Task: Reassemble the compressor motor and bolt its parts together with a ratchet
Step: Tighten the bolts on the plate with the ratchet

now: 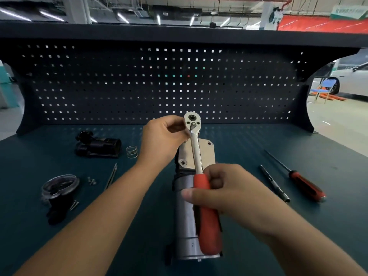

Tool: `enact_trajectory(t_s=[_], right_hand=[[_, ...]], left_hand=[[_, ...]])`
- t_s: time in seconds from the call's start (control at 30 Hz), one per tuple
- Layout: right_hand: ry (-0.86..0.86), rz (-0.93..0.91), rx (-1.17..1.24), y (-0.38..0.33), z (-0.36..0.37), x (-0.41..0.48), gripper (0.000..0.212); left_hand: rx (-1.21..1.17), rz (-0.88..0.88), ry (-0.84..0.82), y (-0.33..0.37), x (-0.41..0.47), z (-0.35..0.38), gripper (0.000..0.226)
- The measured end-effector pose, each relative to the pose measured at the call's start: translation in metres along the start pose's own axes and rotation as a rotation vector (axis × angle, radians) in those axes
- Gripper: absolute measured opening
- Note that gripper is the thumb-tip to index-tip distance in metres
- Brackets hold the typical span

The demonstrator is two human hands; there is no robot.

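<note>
Right hand (225,194) grips red-handled chrome ratchet (196,154); left hand (162,140) pinches head.

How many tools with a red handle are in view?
2: the ratchet, held in the left hand and right hand; the screwdriver, lying on the table at the right.
</note>
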State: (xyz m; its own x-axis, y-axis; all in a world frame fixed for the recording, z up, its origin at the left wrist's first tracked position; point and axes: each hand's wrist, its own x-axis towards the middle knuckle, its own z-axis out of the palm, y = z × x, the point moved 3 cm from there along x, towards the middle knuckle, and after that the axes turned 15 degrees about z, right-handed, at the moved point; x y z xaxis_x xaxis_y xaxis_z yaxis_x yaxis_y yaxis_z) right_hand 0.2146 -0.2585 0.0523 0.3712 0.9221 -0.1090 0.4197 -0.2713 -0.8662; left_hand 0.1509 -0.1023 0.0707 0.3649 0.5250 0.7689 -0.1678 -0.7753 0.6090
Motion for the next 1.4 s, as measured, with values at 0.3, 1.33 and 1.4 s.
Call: enact_trajectory(t_s=[0.3, 1.33, 1.4], right_hand=[[0.231, 0.051, -0.178, -0.004, -0.134, 0.037, 0.034], [0.413, 0.04, 0.072, 0.006, -0.112, 0.009, 0.043], [0.325, 0.03, 0.073, 0.012, -0.093, -0.006, 0.034]], left_hand=[[-0.068, -0.015, -0.1, 0.001, 0.009, -0.006, 0.024], [-0.11, 0.017, -0.065, -0.005, 0.009, -0.006, 0.02], [-0.106, 0.042, -0.059, -0.006, 0.006, -0.007, 0.021]])
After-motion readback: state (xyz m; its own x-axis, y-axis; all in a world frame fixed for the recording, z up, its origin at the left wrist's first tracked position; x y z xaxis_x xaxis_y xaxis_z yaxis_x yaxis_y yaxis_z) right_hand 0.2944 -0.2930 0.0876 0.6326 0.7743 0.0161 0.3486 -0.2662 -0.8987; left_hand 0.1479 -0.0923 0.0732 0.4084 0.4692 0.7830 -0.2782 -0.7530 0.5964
